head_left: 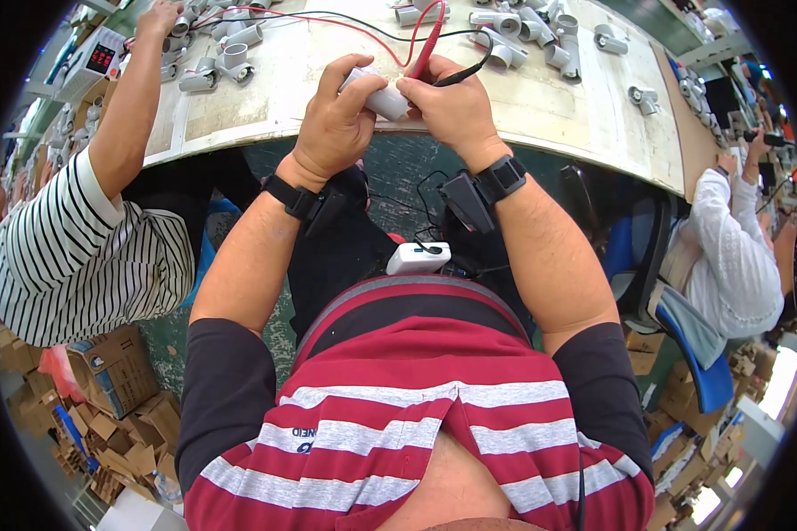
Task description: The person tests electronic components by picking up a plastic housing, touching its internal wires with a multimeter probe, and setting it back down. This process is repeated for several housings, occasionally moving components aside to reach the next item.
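Note:
My left hand [335, 124] is closed round a whitish cylindrical housing [384, 101], held tilted above the near edge of the worktable. In my right hand [459, 111] are a red test probe [429, 46] and a black test probe [466, 74], pinched together by the fingers. The probes' tips are hidden by my fingers at the right end of the housing, so contact cannot be made out. A red lead [363, 37] and a black lead run from the probes leftward across the table.
Several similar grey-white housings [505, 22] lie along the table's [584, 115] far side. At the left stands a boxy meter [97, 60] with a red display, near a co-worker's bare arm [137, 115]. Another person in white [726, 257] sits at right. Cardboard boxes [115, 367] fill the lower left.

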Demonstrator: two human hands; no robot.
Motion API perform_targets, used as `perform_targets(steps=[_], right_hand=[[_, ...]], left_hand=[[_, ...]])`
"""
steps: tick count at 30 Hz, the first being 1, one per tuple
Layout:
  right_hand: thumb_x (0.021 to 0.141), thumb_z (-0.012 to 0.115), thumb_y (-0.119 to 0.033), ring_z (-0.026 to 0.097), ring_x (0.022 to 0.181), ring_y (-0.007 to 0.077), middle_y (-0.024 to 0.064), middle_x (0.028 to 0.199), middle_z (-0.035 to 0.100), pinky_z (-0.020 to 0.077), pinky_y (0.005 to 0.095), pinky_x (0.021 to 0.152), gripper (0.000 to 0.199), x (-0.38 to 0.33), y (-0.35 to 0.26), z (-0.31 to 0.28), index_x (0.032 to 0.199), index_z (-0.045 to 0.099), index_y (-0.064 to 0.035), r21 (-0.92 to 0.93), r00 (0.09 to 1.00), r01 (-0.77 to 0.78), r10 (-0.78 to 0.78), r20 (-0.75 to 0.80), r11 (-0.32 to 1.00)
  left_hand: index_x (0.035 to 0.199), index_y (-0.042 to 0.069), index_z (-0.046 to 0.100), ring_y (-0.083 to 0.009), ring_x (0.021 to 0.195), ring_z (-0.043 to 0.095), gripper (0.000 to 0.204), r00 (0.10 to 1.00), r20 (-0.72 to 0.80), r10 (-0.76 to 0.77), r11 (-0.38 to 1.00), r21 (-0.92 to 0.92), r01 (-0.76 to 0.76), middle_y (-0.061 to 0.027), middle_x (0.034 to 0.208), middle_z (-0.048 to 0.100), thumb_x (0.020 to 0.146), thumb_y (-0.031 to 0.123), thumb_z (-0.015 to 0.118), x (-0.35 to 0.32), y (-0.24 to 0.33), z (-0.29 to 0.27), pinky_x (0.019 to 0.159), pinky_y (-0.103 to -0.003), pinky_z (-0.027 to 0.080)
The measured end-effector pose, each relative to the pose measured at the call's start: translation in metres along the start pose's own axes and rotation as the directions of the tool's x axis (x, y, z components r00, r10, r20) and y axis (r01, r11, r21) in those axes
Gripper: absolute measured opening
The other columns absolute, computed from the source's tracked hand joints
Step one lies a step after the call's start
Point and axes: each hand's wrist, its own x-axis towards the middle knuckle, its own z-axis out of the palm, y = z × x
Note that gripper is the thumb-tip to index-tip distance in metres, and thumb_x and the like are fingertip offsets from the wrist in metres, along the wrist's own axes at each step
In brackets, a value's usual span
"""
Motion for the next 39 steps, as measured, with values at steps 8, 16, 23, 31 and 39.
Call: perform_targets(steps=[8, 16, 23, 31, 39], right_hand=[[0.093, 0.075, -0.018, 0.07, 0.071, 0.0117, 0.0058, 0.086, 0.074, 0.0584, 0.0259, 0.063, 0.02, -0.001, -0.002, 0.0, 0.104, 0.072, -0.0011, 0.034, 1.0, -0.012, 0.012, 0.0, 0.999], [0.097, 0.073, -0.015, 0.071, 0.076, 0.0146, 0.009, 0.091, 0.074, 0.0607, 0.0274, 0.068, 0.018, -0.002, 0.01, -0.007, 0.104, 0.07, 0.0008, 0.286, 0.998, -0.061, 0.054, 0.033, 0.956], [0.099, 0.069, -0.01, 0.073, 0.081, 0.0193, 0.0137, 0.095, 0.074, 0.0633, 0.0315, 0.072, 0.014, -0.001, 0.019, -0.02, 0.108, 0.067, 0.0005, 0.585, 1.0, -0.028, 0.026, 0.012, 0.81], [0.1, 0.067, -0.009, 0.075, 0.084, 0.0228, 0.0165, 0.098, 0.075, 0.0643, 0.0347, 0.073, 0.014, 0.002, 0.029, -0.028, 0.112, 0.066, -0.001, 0.744, 1.0, 0.01, -0.012, -0.003, 0.668], [0.101, 0.066, -0.008, 0.075, 0.085, 0.0234, 0.0168, 0.099, 0.075, 0.0648, 0.0361, 0.075, 0.013, 0.002, 0.03, -0.033, 0.112, 0.066, -0.0011, 0.777, 1.0, -0.002, -0.021, 0.019, 0.63]], left_hand=[[0.119, 0.011, 0.063, -0.0377, 0.103, 0.069, 0.051, 1.0, -0.012, 0.003, 1.0, -0.003, -0.003, -0.016, 0.135, 0.056, 0.075, -0.014, 0.061, -0.001, -0.001, 0.001, 0.083, -0.042, 0.06], [0.119, 0.01, 0.063, -0.0383, 0.105, 0.068, 0.049, 1.0, 0.008, -0.003, 1.0, 0.009, 0.003, -0.0175, 0.134, 0.056, 0.076, -0.013, 0.059, 0.0, 0.0, -0.001, 0.084, -0.042, 0.059], [0.117, 0.006, 0.064, -0.0402, 0.111, 0.063, 0.041, 0.989, -0.086, -0.123, 0.964, 0.226, 0.14, -0.0194, 0.132, 0.058, 0.077, -0.005, 0.064, 0.007, -0.023, -0.016, 0.097, -0.047, 0.053], [0.125, 0.007, 0.065, -0.0415, 0.124, 0.054, 0.044, 0.956, -0.104, -0.275, 0.728, 0.627, 0.278, -0.0209, 0.134, 0.057, 0.083, 0.013, 0.074, 0.009, -0.109, -0.068, 0.106, -0.053, 0.042], [0.131, 0.007, 0.066, -0.0394, 0.131, 0.051, 0.05, 0.977, -0.106, -0.183, 0.595, 0.779, 0.196, -0.0195, 0.138, 0.058, 0.086, 0.027, 0.076, 0.027, -0.106, -0.056, 0.111, -0.055, 0.037]])
